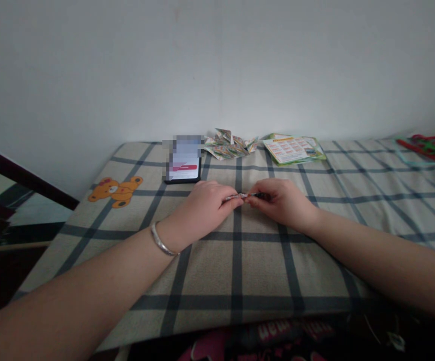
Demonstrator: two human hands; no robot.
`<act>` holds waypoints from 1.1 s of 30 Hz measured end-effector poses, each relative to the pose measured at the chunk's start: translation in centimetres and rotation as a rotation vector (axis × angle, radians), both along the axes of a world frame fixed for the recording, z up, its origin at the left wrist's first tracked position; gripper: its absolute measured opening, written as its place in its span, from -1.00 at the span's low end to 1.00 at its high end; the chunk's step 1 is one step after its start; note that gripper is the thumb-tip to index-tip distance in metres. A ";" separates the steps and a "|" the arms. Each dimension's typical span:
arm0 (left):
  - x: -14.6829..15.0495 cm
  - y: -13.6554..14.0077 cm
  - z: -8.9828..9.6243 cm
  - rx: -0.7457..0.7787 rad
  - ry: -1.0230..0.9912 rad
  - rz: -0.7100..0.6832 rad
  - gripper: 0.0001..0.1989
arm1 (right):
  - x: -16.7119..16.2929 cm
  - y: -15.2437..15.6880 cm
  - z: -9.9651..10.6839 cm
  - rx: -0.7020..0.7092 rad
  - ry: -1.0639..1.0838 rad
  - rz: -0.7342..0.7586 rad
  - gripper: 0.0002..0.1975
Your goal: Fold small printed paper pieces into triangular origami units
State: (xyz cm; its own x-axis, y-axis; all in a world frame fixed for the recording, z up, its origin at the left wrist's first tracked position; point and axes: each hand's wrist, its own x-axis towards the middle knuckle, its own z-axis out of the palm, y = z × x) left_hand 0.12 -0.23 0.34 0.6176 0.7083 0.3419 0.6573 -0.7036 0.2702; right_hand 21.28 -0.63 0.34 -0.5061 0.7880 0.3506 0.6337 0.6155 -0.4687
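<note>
My left hand (210,204) and my right hand (285,204) meet over the middle of the checked tablecloth (221,276). Between their fingertips is a thin strip of printed paper (242,196), seen nearly edge-on. The left thumb and fingers pinch its left part. On the right, my other thumb and fingers close on its darker end. Much of the strip is covered by the fingers, so its full shape is hidden. Behind the hands lie several folded pieces of printed paper (230,148), with similar colouring.
A phone (185,165) with a lit screen lies beyond my left hand. Flat printed sheets (294,150) are stacked at the back. Colourful tangled items (431,150) sit at far right. A bear picture (115,191) is on the cloth at left. A wall (217,70) rises behind.
</note>
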 end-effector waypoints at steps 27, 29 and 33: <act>-1.0 0.2 1.8 0.086 0.182 -0.011 -0.68 | 2.1 1.3 1.0 -0.015 -0.181 0.229 -0.58; -1.1 0.2 1.9 0.124 0.203 -0.008 -0.69 | 2.2 1.4 1.1 -0.021 -0.177 0.270 -0.59; -1.3 -0.1 1.9 0.264 0.222 -0.005 -0.71 | 2.4 1.4 1.4 0.007 -0.176 0.301 -0.60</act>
